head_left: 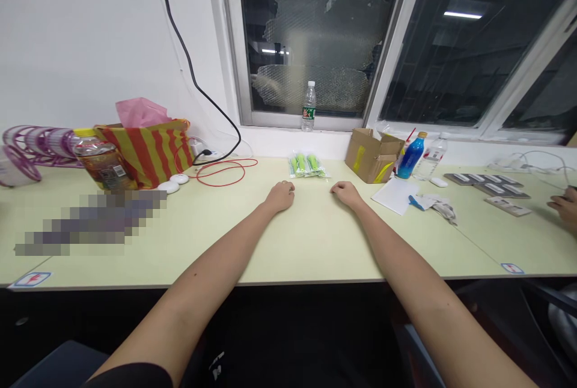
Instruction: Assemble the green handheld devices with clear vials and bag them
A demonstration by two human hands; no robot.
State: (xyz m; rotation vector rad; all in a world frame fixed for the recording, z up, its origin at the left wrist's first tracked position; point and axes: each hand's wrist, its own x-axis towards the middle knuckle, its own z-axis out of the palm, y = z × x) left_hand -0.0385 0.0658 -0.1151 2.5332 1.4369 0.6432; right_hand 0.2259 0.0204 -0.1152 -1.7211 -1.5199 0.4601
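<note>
My left hand (280, 196) rests on the pale green table (311, 244), fingers curled in and nothing showing in them. To its right, a short gap away, my right hand (346, 193) lies on the same surface, also loosely closed, with no object visible in it. Just beyond both hands, clear plastic packets with bright green items (308, 164) lie near the wall; what the items are, I cannot tell. Neither hand touches the packets. An open cardboard box (374, 157) stands behind my right hand, and a white sheet of paper (396, 196) lies to its right.
A plastic bottle (309, 107) stands on the windowsill. Rightward are a blue bottle (411, 157), a crumpled glove (435, 205) and grey trays (487, 181), with another person's hand (565, 205) at the edge. Leftward are a striped bag (157, 154), a drink bottle (106, 163) and a red cable (225, 173).
</note>
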